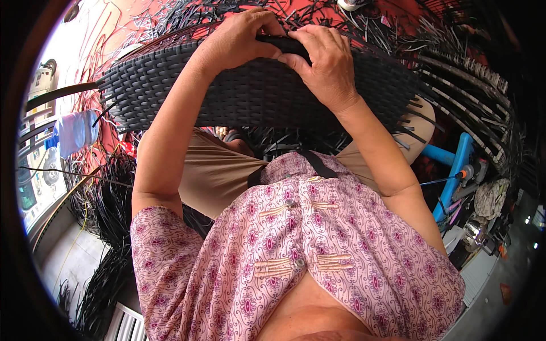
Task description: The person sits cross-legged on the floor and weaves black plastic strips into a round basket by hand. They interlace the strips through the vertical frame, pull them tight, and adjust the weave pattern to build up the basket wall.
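Clasping the black rim [284, 44] of a woven panel [267, 94] just beyond the lap [219, 170], with left hand [244, 37] and right hand [327, 65] half-curled! Probably light, springy, rather slick; best taken by that thick rim, away from loose strip ends [62, 94].

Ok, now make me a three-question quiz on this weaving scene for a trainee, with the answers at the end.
1. True or false: the left hand and right hand are both at the upper edge of the black woven panel.

2. What colour is the tubular frame at the picture's right side?
A) Red
B) Blue
C) White

3. What lies heaped below the panel's left end?

Key:
1. True.
2. B.
3. Loose black strips.
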{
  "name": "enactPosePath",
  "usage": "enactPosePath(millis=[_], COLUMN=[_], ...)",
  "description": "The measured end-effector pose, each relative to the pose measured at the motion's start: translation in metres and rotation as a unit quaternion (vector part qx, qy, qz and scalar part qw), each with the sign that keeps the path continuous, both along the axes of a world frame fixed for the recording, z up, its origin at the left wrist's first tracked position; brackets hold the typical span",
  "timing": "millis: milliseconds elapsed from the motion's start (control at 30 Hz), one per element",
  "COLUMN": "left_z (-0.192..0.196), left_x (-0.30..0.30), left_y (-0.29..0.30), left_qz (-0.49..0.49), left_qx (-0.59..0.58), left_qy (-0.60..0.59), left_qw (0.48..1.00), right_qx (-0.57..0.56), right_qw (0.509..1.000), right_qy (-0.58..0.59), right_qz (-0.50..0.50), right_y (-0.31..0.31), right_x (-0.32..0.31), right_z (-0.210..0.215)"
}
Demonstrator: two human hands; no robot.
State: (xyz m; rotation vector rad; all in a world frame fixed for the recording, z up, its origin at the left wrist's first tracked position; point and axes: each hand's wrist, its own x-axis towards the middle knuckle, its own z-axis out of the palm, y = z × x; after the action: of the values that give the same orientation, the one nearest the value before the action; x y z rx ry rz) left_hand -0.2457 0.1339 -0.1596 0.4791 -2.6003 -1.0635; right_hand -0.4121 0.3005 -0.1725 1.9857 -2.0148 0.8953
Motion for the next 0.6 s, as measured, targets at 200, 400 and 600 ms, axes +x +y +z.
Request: enactPosePath(millis=[200, 400, 600], left_z=[-0.006, -0.011, -0.009], left_x=[-0.012, -0.013, -0.012], left_y=[-0.018, -0.021, -0.013], left_qz=[-0.072, -0.084, -0.076], left_qx=[0.063, 0.104, 0.091], left_qy=[-0.029, -0.026, -0.003], left_qw=[0.995, 0.991, 0.993], right_qx=[0.122, 0.181, 0.109], right_qw=[0.989, 0.952, 0.979], right_qy=[-0.072, -0.238, -0.149], right_qz=[0.043, 0.066, 0.09], right_y=[-0.018, -0.032, -0.026], right_x=[-0.022, -0.027, -0.019], right_z=[0.021, 0.022, 0.022])
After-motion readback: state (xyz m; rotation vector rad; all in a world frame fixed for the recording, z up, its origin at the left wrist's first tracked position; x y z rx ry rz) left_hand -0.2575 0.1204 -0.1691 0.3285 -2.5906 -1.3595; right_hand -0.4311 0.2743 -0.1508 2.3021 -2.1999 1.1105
